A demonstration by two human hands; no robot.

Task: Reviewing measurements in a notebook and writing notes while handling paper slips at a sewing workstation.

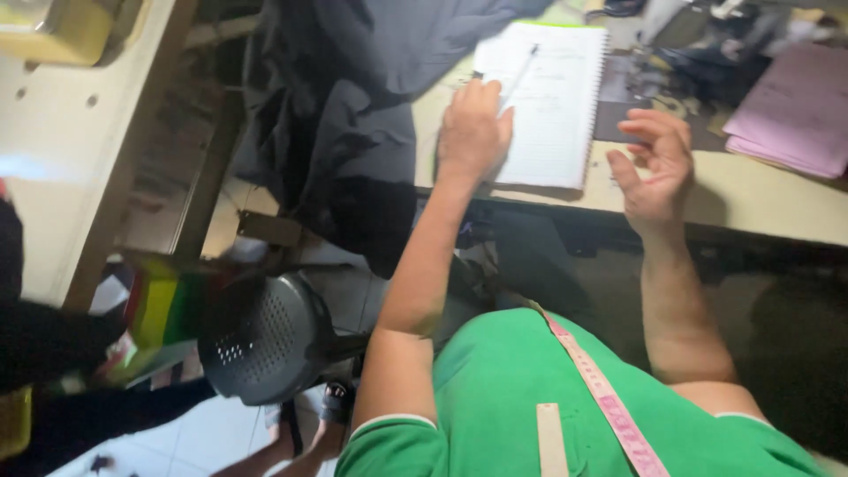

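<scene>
In the head view, the person's left hand (473,131) lay palm down on the left edge of a spiral notebook (552,106), with the fingers loosely curled and pressing on the paper; it held nothing between the fingers. A pen (519,76) lay slanted on the white page, and its lower end was just beside the knuckles of this hand; I could not tell if the hand touched it. The notebook lay open on a beige table (760,199), near the front edge, with the spiral binding on its right side. The right hand (655,163) hovered just to the right of the notebook, with the palm turned inward and the fingers half curled and apart, holding nothing. A dark cloth (353,97) hung over the left end of the table, touching the notebook's left side. Pink papers (795,110) lay at the far right of the table, well apart from both hands. A pink measuring tape (609,406) hung over the person's green shirt (503,397). Lower left, a dark perforated chair seat (261,340) stood on the pale tiled floor (203,437).
</scene>
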